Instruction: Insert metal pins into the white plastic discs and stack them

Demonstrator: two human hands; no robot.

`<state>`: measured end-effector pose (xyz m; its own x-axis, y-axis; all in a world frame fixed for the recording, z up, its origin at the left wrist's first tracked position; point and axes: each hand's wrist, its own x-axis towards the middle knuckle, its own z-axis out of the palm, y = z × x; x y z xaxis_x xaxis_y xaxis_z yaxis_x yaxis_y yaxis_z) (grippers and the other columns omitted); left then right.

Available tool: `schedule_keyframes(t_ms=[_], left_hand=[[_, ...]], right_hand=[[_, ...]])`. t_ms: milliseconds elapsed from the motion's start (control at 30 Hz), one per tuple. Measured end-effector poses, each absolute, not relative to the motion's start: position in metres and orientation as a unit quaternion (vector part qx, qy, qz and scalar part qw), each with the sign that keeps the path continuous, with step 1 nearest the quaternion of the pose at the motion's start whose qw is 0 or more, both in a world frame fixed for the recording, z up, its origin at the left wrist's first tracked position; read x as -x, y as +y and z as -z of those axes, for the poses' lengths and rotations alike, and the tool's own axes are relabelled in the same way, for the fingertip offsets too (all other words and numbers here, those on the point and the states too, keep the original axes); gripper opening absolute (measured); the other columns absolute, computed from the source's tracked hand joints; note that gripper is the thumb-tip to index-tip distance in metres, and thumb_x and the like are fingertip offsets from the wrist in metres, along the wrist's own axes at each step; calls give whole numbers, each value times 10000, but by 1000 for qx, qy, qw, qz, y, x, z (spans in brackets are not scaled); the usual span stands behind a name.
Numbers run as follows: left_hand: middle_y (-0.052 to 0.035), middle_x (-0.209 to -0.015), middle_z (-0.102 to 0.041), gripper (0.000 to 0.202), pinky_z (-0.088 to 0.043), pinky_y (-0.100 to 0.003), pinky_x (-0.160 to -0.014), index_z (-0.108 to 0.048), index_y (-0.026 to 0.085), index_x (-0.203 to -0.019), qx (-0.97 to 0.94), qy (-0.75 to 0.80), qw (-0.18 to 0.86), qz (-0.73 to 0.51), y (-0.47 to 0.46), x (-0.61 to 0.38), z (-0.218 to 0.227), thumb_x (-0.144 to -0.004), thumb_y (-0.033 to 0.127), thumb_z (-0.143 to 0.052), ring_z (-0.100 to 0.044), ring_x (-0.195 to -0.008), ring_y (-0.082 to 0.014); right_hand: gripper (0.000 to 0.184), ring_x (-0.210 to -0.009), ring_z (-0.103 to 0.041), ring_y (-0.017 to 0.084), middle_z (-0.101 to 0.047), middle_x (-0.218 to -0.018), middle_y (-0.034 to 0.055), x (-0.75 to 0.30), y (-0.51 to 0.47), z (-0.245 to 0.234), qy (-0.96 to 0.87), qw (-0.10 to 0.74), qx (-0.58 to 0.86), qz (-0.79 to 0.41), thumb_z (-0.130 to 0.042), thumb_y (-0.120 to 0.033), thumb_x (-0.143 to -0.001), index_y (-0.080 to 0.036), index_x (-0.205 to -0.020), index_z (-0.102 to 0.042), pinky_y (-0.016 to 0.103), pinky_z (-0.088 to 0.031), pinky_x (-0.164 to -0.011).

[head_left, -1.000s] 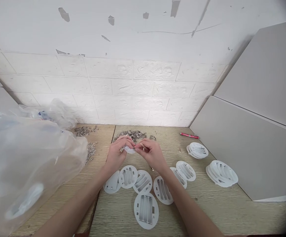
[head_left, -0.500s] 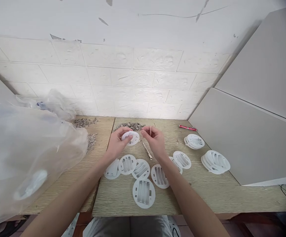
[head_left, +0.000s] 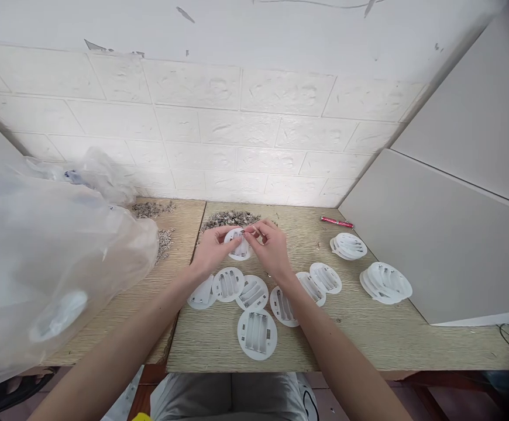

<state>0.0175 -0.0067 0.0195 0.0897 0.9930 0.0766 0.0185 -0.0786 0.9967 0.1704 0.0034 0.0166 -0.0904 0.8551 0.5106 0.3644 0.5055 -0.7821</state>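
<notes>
Two hands are working right of a big clear bag [head_left: 39, 245]: the left hand [head_left: 213, 252] is clamping its grip on a white round piece [head_left: 239, 245] just above the tabletop [head_left: 368, 339], and the right hand [head_left: 272, 250] is pinching its grip shut at the piece's top edge.

Bright even light, soft shadows, wide-angle bending, dark corners

Right hand [head_left: 274, 251] moved back to white disc [head_left: 240, 247] in left hand [head_left: 213, 255]; hands rejoined.
</notes>
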Motion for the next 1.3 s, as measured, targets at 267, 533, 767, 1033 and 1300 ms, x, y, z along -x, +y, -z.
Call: schedule_keyframes(t_ms=[267,533,767,1033,1300], left_hand=[[-96,-939,-739,437,-510,-313,-713,-740,147,-972,-524,460,503,-511,-6,-18,-18,-672,463,-762,-656,-823,-212],[-90,-943,-730,397,-486,-296,-699,-739,154,-986,-554,479,476,-487,-7,-16,-18,-733,458,-706,-640,-817,-203],[-55,-845,-727,321,-481,-282,-645,-748,179,-860,-546,495,464,-491,-8,-18,-18,-705,458,-723,-630,-755,-194],[-43,-730,-697,300,-444,-250,-559,-738,161,-797,-547,493,458,-498,-6,-18,-18,-674,433,-721,-593,-640,-159],[-35,-693,-690,241,-415,-238,-516,-742,164,-794,-575,504,437,-474,-5,-17,-17,-692,378,-694,-572,-596,-148]], right_hand=[[103,-680,-526,151,-615,-790,37,-172,6,-16,-702,504,443,-238,-589,-244,-815,-185,-765,-657,295,-416,-653],[96,-670,-506,147,-597,-780,32,-171,6,-15,-698,498,443,-261,-606,-251,-798,-181,-744,-645,288,-399,-633],[160,-628,-462,132,-569,-707,16,-173,11,-10,-677,480,434,-351,-667,-337,-752,-183,-717,-648,269,-377,-578],[340,-630,-495,122,-576,-700,5,-170,8,-9,-593,490,402,-497,-751,-462,-673,-177,-783,-601,253,-409,-572],[323,-626,-459,105,-526,-728,-13,-168,6,-12,-582,500,395,-506,-748,-391,-659,-189,-813,-547,237,-402,-559]])
